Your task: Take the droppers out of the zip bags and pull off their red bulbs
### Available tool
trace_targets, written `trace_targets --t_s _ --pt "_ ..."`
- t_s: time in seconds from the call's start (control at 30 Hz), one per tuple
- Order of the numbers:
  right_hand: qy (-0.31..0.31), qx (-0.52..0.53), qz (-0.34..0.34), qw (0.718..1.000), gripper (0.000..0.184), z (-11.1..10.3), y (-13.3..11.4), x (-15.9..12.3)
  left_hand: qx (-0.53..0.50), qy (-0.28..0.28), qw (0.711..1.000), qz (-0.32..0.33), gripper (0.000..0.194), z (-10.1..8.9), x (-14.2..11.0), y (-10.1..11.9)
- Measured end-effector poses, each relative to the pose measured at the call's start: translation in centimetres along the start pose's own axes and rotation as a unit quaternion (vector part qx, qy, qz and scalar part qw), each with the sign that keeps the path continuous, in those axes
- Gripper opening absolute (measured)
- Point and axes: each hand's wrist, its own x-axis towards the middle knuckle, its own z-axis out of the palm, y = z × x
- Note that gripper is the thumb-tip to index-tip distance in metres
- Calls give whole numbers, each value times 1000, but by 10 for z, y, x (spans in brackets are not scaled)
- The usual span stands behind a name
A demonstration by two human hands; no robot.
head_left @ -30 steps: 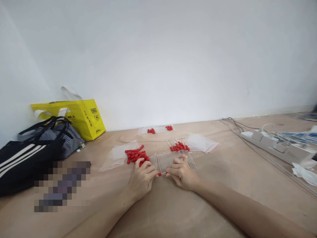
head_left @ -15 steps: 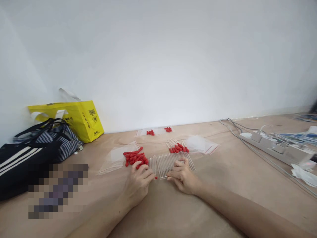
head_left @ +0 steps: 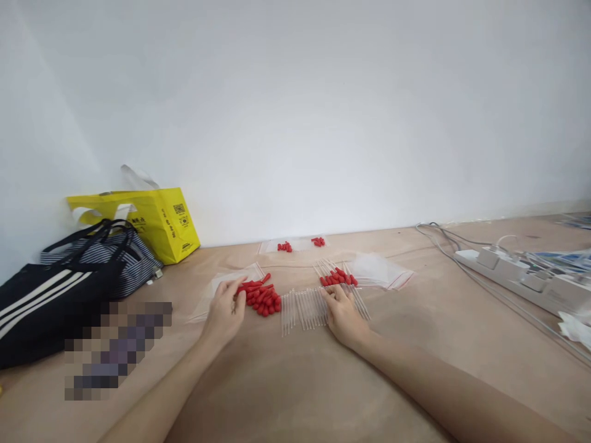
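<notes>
A pile of red rubber bulbs [head_left: 264,300] lies left of centre. At its left edge is my left hand [head_left: 224,311], fingers curved and thumb apart from them, with nothing plainly held. Thin clear tubes [head_left: 311,309] lie side by side in a row to the right of the pile. Over the right part of that row rests my right hand [head_left: 346,317], its fingers bent down and close together; what is under the fingertips is hidden. Just beyond it, several more tubes with red bulbs on their ends [head_left: 339,277] lie together.
Clear plastic bags [head_left: 378,271] lie to the right, others [head_left: 207,298] beneath the left pile. At the wall sits a bag with small red bulb groups [head_left: 302,246]. A yellow bag [head_left: 173,227] and black bag [head_left: 60,301] stand left, a power strip [head_left: 512,271] with cables right.
My left hand has moved left and away from the tubes to the edge of the bulb pile, and its fingers have spread. The right hand has stayed over the tubes, fingers shifted slightly.
</notes>
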Motion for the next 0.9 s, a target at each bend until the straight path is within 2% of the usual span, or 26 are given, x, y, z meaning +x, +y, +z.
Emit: trace_targets --t_s 0.1,0.17,0.3,0.43,0.63,0.77,0.9 --pt "-6 -13 4 1000 39 0 -7 4 7 -62 995 -83 32 -5 18 -16" --pt "-6 -19 6 1000 32 0 -10 5 25 -107 989 -100 29 -3 32 -22" --pt "-9 -15 -3 1000 19 -2 -12 6 48 -176 981 -71 19 11 60 -21" --pt "-7 -8 -3 1000 15 -6 -12 4 74 -233 968 -47 14 30 75 -17" --pt "28 -8 -7 1000 17 -16 -12 0 123 -262 956 -52 7 40 79 -18" --pt "66 -11 5 998 17 -24 -4 -1 133 -234 962 -49 11 41 80 0" --pt "76 3 56 996 17 -29 13 -1 106 -262 959 -16 12 63 72 41"
